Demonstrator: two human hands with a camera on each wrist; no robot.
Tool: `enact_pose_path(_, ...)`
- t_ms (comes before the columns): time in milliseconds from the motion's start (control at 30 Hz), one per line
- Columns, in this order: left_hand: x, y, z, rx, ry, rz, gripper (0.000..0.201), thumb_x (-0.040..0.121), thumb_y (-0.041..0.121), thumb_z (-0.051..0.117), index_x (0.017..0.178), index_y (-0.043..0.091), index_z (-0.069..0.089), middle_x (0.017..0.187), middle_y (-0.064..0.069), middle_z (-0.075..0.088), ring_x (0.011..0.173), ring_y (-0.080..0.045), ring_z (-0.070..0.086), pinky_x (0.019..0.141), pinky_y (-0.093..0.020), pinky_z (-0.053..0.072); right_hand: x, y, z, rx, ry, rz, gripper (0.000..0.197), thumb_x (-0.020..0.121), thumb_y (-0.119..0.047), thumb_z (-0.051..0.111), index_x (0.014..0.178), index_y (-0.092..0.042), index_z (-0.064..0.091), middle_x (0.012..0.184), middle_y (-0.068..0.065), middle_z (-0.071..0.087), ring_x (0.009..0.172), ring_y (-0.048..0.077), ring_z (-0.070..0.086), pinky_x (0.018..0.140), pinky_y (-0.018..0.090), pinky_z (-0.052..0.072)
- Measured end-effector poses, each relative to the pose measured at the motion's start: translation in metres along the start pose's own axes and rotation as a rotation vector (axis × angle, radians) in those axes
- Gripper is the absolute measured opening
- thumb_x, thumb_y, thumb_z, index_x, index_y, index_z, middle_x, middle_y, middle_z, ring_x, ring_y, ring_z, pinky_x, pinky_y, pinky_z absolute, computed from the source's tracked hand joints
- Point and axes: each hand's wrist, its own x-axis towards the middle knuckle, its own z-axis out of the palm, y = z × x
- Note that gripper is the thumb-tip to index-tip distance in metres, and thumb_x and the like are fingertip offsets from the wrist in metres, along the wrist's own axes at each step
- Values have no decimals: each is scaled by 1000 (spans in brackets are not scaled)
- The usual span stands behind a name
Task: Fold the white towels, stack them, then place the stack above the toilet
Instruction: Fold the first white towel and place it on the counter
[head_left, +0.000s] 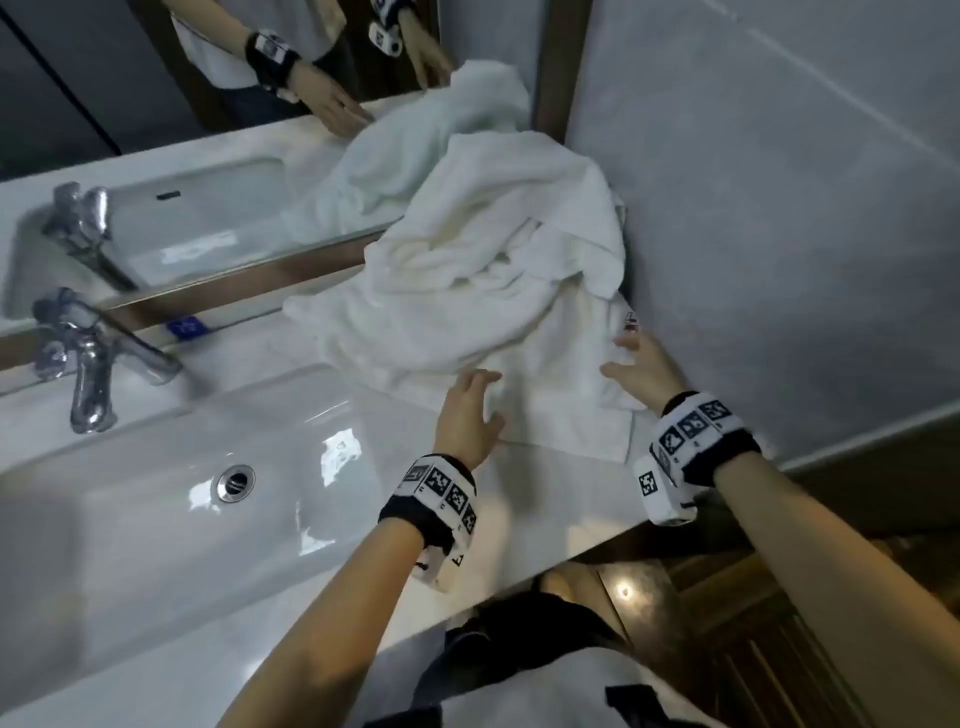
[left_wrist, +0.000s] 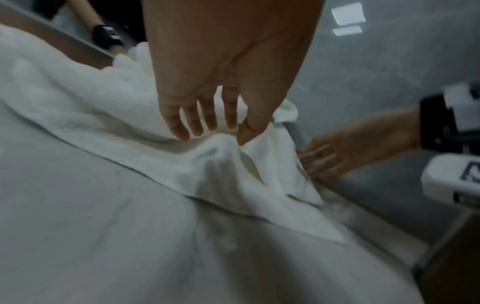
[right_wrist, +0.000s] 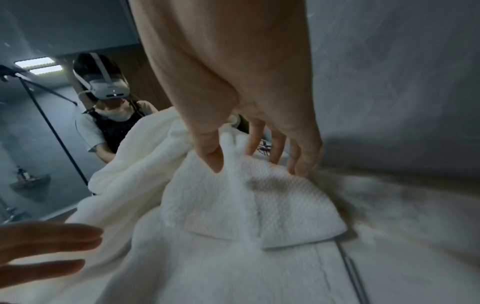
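Our left hand (head_left: 470, 415) hovered with its fingers (left_wrist: 179, 125) spread and nearly straight, their tips just at a raised fold of the white towels (head_left: 488, 265) but closed round nothing. Our right hand (head_left: 641, 366) had its thumb and fingers (right_wrist: 213, 152) curved down onto a waffle-textured corner of the cloth; they touched it, yet we could not tell whether they had pinched it or only pressed on it.

From both hands the crumpled heap lay toward twelve o'clock, piled against the mirror (head_left: 130, 78) and the grey wall (head_left: 779, 182) at three o'clock. Its near edge ran roughly from nine to three across the countertop (head_left: 545, 493), directly under our fingertips, so both hands were about equally near, the right one at the corner by the wall. We judged that the coming move hinged on that edge: drawing it toward six o'clock should pull one towel free of the heap.

The sink (head_left: 156, 493) sat at nine o'clock, with the faucet (head_left: 88, 358) at ten.
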Motion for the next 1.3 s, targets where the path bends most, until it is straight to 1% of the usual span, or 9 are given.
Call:
enact_pose_path(100, 2, -4, 10, 216, -95, -61, 64, 85, 13, 60, 143, 17, 32, 151, -8, 28, 137, -28, 30, 110, -39, 33, -1, 0, 7, -47, 2, 49, 70, 81, -16, 71, 139, -5, 33, 139, 12, 48, 125, 27, 48, 93, 23, 37)
enact_pose_path(233, 4, -5, 26, 395, -156, -110, 57, 86, 25, 62, 136, 19, 34, 139, -6, 40, 130, -29, 36, 104, -44, 34, 1, 5, 25, -300, 32, 36, 86, 74, -30, 78, 141, -3, 30, 143, 17, 43, 132, 33, 42, 109, 43, 35)
enact_pose_path(500, 14, -10, 36, 656, -156, -127, 38, 94, 9, 38, 131, 9, 38, 136, -12, 42, 128, -31, 33, 100, -42, 35, 9, 11, 34, -424, 68, 44, 40, 87, -33, 60, 118, -8, 58, 130, 21, 51, 122, 36, 46, 105, 41, 36)
enact_pose_path(600, 14, -11, 34, 521, -122, -157, 33, 91, 9, 40, 124, 6, 42, 132, -14, 41, 121, -33, 37, 95, -41, 38, 6, 9, 37, -371, 118, 6, 40, 86, -31, 60, 117, -5, 55, 131, 21, 47, 121, 36, 45, 103, 41, 35)
enact_pose_path(733, 11, -15, 14, 111, 18, -182, 8, 93, 14, 46, 97, 7, 46, 125, -17, 45, 104, -31, 51, 84, -33, 39, 1, 2, 45, -130, 167, -36, 77, 72, -36, 77, 128, 0, 38, 133, 18, 39, 121, 33, 41, 97, 40, 39)
enact_pose_path(833, 11, -13, -6, -57, 36, -222, 7, 91, 16, 43, 88, 11, 46, 102, -16, 57, 92, -28, 53, 78, -34, 37, 7, -4, 50, -44, 188, -2, 89, 70, -30, 80, 133, 4, 27, 134, 22, 37, 119, 36, 42, 97, 40, 39)
enact_pose_path(967, 7, -12, -28, -113, 36, -221, 8, 88, 15, 41, 81, 14, 45, 78, -5, 51, 76, -22, 46, 68, -31, 34, 25, -5, 40, -164, 175, 43, 73, 80, -27, 67, 129, 9, 26, 124, 25, 53, 102, 40, 58, 82, 40, 48)
enact_pose_path(1100, 2, -29, -48, 79, 106, -259, 14, 83, 29, 39, 84, 17, 46, 75, 0, 52, 72, -23, 47, 65, -32, 33, 39, -2, 26, -96, 227, 67, 39, 85, -13, 50, 118, 2, 33, 124, 28, 54, 104, 43, 58, 78, 37, 43)
enact_pose_path(1300, 12, -65, -78, -20, 554, -478, 13, 94, 21, 43, 91, 9, 38, 78, -3, 46, 81, -26, 48, 62, -30, 32, 41, -3, 18, -8, 254, 8, 37, 93, -11, 46, 124, 5, 33, 133, 28, 47, 114, 42, 53, 91, 42, 43)
